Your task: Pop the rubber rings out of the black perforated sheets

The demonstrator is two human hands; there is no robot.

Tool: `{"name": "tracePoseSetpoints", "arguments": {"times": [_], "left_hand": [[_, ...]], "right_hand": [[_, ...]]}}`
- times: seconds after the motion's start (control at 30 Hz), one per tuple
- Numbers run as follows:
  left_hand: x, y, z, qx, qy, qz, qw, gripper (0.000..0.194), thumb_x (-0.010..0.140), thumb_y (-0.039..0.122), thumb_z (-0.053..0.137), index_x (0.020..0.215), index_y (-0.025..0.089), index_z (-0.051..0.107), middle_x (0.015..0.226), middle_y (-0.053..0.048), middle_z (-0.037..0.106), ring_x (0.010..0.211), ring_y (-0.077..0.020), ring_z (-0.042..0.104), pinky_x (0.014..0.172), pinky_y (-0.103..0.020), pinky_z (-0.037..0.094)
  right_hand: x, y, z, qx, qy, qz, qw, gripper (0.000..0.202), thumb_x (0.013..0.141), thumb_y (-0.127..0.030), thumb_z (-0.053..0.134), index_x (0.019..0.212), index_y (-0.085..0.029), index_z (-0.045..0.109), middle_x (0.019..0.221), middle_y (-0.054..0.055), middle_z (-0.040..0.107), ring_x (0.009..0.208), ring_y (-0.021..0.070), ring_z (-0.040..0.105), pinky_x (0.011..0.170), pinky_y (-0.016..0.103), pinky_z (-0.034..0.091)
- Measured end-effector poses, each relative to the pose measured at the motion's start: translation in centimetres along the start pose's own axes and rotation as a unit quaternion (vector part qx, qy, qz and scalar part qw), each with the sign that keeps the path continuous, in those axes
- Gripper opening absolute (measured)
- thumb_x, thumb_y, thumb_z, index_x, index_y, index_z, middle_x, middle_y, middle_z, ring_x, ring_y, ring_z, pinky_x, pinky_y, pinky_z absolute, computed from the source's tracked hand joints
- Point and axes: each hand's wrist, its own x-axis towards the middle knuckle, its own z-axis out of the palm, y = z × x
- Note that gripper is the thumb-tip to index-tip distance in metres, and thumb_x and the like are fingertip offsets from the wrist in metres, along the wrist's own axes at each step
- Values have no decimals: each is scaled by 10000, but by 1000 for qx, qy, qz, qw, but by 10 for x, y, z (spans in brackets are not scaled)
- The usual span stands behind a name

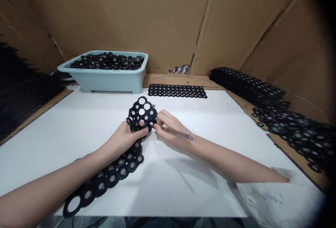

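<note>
A long black strip of joined rings with round holes [112, 178] runs from the table's front edge up to the middle, where its far end is lifted and bent over. My left hand [128, 133] is closed around this raised part, its thumb lying across the front. At the strip's right edge, my right hand [169, 126] has its fingers pinched together, touching the rings. A thin, slender tool [181, 134] shows along that hand, blurred, with a rounded end towards the wrist; its tip is hidden. The exact kind of tool cannot be made out.
A light blue tub [112, 81] heaped with black rings stands at the back left. One flat ring panel [177, 90] lies at the back of the white tabletop [168, 193]. Stacked panels [244, 84] and loose ring pieces [296, 130] line the right side. Cardboard walls [131, 14] enclose the table.
</note>
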Motion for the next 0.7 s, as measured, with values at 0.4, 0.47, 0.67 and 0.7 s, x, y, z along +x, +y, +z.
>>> {"name": "tracePoseSetpoints", "arguments": {"times": [0.4,0.47,0.67,0.7], "left_hand": [[-2,12,-4,-14,-70,-5,997,229,657,346,597,808,182,546,823,-8,614,808,-204,566,756,-328,424],[0,9,-5,-42,-86,-14,995,282,650,346,612,876,183,570,935,-30,629,886,-217,569,812,-338,419],[2,4,-6,-53,-101,-1,993,449,622,350,653,1043,227,560,1068,-29,616,986,-234,552,873,-350,404],[2,4,-6,-54,-103,6,993,485,619,351,657,1076,234,544,1084,-30,609,1001,-236,545,879,-351,401]], "right_hand": [[4,-2,-8,-176,26,-40,983,163,775,-170,406,617,-176,371,646,-11,447,581,98,412,715,291,343],[6,-2,-13,-95,8,-1,995,185,756,-185,437,582,-173,374,643,-12,481,590,98,451,703,280,362],[10,-8,-23,169,0,162,972,224,774,-289,435,581,-176,412,649,-1,563,693,146,582,555,218,389],[11,-8,-23,182,15,169,969,234,770,-296,447,573,-176,409,638,-3,561,714,150,590,569,219,396]]}}
